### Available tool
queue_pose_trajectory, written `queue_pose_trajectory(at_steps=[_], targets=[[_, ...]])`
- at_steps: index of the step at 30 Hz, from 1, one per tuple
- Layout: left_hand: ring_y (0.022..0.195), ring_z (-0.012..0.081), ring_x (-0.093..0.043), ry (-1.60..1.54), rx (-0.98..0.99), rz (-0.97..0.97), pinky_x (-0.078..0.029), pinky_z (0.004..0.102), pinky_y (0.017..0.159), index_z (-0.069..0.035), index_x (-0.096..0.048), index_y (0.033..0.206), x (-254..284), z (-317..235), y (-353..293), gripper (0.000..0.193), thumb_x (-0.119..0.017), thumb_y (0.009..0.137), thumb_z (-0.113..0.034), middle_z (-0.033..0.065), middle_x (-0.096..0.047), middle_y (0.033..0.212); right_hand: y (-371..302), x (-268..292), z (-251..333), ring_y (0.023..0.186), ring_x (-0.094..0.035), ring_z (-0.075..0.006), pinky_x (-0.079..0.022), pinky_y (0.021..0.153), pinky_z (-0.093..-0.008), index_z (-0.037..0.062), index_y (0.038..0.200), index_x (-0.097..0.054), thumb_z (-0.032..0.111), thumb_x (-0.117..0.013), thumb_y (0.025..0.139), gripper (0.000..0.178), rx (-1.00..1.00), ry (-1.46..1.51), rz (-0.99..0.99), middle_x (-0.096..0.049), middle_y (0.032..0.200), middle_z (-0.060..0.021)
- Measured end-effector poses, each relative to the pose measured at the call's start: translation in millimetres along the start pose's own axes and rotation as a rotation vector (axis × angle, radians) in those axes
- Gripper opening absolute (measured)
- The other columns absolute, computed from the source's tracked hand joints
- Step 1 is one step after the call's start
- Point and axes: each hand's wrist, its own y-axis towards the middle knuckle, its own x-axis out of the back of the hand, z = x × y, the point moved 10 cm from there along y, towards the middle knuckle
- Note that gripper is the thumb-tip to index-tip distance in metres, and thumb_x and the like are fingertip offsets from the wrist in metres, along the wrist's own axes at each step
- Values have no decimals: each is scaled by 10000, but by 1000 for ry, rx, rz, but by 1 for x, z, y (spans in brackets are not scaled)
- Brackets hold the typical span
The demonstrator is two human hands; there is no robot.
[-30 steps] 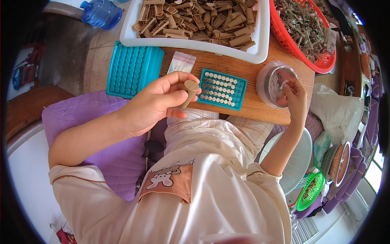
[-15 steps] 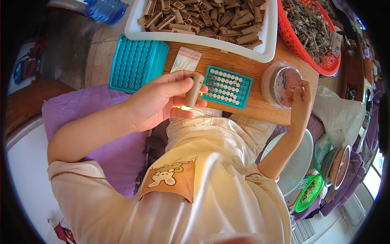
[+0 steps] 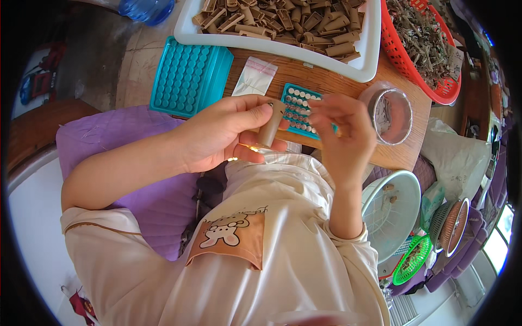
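Observation:
My left hand (image 3: 231, 127) is closed round a tan plastic casing (image 3: 271, 125), a half-round tube held upright and slightly tilted, thumb on its near side. Small dark marks show near its upper end. Just right of it, my right hand (image 3: 345, 136) is raised with fingertips drawn together, smeared by motion; whatever they pinch is too small or blurred to make out. Behind the right hand lies a small teal tray (image 3: 296, 87) with rows of round silvery and white pieces, partly covered by the fingers. Farther right stands a round clear tub (image 3: 409, 117) with small bits inside.
A white bin (image 3: 272, 45) heaped with tan casings (image 3: 293, 22) fills the back of the wooden table (image 3: 405, 155). A larger teal tray (image 3: 182, 76) and a clear plastic bag (image 3: 255, 76) lie left. A red basket (image 3: 394, 49) of small parts stands back right; a pale basin (image 3: 394, 217) sits below.
My right hand has left the clear tub and swung left, close to the tan casing. My left hand keeps hold of the casing, nearly still. The whole view has shifted slightly.

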Motion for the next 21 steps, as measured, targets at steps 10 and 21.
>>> queue_pose_trajectory(at_steps=[10,21], targets=[[884,184,-599,92,-20,97,-513,197,501,-62,-376,1190,-8,1,-3,360,-409,896,-268,53,-543,1034,-16,-30,57,603,-586,-167,-469,496,-245,37,826,-550,-38,-641,667,197,514,-245,141,-604,750,-44],[856,172,-602,137,-52,133,-514,200,518,-55,-366,1194,-14,-3,-5,372,-406,897,-276,65,-531,1048,-16,-23,50,627,-602,-178,-481,515,-243,23,774,-537,-75,-613,671,161,441,-96,91,-583,705,-62]])
